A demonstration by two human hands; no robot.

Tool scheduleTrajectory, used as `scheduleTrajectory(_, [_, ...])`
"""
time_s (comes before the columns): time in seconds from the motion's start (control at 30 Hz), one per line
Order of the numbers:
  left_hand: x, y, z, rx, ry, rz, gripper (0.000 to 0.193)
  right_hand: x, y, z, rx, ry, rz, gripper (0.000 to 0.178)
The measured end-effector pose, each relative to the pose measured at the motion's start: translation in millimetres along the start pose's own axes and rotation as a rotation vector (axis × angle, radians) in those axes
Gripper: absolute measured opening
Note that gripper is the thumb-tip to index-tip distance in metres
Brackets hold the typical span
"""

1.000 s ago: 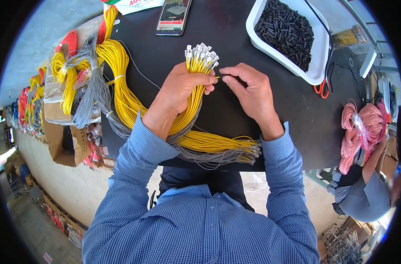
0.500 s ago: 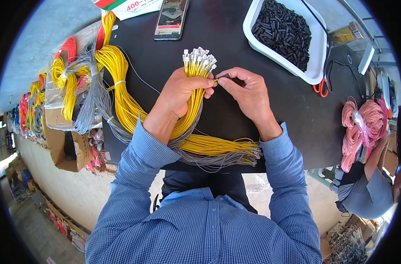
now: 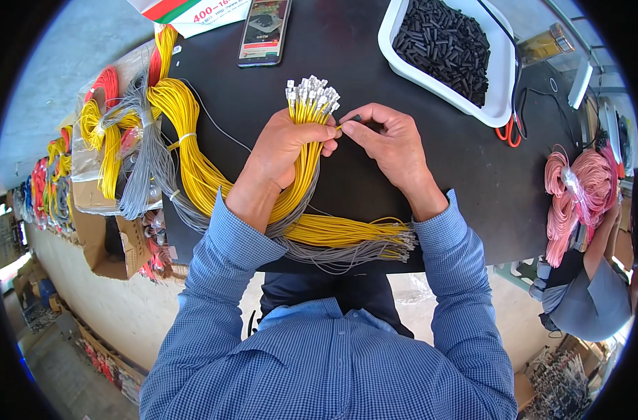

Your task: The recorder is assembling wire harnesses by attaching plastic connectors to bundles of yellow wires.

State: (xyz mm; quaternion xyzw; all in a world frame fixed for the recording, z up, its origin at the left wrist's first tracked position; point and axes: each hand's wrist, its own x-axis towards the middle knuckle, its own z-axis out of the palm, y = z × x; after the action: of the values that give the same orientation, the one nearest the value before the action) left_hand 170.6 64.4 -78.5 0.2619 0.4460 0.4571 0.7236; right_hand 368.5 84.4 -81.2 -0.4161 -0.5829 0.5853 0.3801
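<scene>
My left hand (image 3: 280, 150) is closed round a thick bundle of yellow wires (image 3: 306, 157), with grey wires running along its underside. White connectors (image 3: 313, 94) cap the upper ends of the bundle. Close beside it, my right hand (image 3: 389, 140) pinches a short black sleeve (image 3: 352, 120) between thumb and forefinger. One yellow wire meets the sleeve between the two hands; how far it goes inside is hidden by the fingers. The bundle's other ends (image 3: 403, 241) lie on the table near its front edge.
A white tray (image 3: 504, 112) of black sleeves (image 3: 441, 52) stands at the far right, red-handled scissors (image 3: 509, 133) beside it. A phone (image 3: 264, 31) lies at the back. More yellow and grey wire bundles (image 3: 138, 150) hang at the left, pink coils (image 3: 578, 196) at the right. Another person sits at right.
Both hands stay nearly in place, the right still pinching the black sleeve at the wire. The whole view has shifted slightly.
</scene>
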Motion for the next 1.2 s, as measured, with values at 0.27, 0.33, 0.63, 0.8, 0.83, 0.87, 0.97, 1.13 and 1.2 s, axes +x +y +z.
scheduleTrajectory(0.27, [-2, -4, 4, -0.007, 0.027, 0.053, 0.019, -2, -13, -27, -0.264, -0.145, 0.059, 0.009])
scheduleTrajectory(0.33, [-1, -3, 7, -0.013, 0.037, 0.022, 0.02, -3, -18, -37, -0.449, -0.154, 0.1, 0.014])
scheduleTrajectory(0.63, [-2, -1, 11, -0.004, 0.072, 0.056, 0.021, -2, -29, -45, -0.022, 0.038, 0.063, 0.02])
scheduleTrajectory(0.8, [-3, -3, 12, -0.016, 0.121, 0.098, 0.02, -2, -30, -46, -0.152, 0.122, -0.096, 0.02])
scheduleTrajectory(0.83, [-3, -3, 12, -0.008, 0.106, 0.1, 0.019, -1, -31, -45, -0.128, 0.129, -0.088, 0.017])
scheduleTrajectory(0.87, [-4, -5, 12, -0.006, 0.109, 0.111, 0.019, 0, -29, -40, -0.127, 0.123, -0.097, 0.017])
scheduleTrajectory(0.97, [-4, -8, 11, 0.018, 0.055, 0.101, 0.019, -1, -28, -19, -0.321, 0.079, -0.254, 0.019])
scheduleTrajectory(1.13, [-3, -9, 8, -0.021, 0.04, 0.114, 0.021, -5, -23, -8, -0.301, 0.08, -0.268, 0.017])
scheduleTrajectory(1.2, [0, -9, 10, -0.023, 0.032, 0.113, 0.02, -5, -23, -13, -0.256, 0.049, -0.258, 0.016])
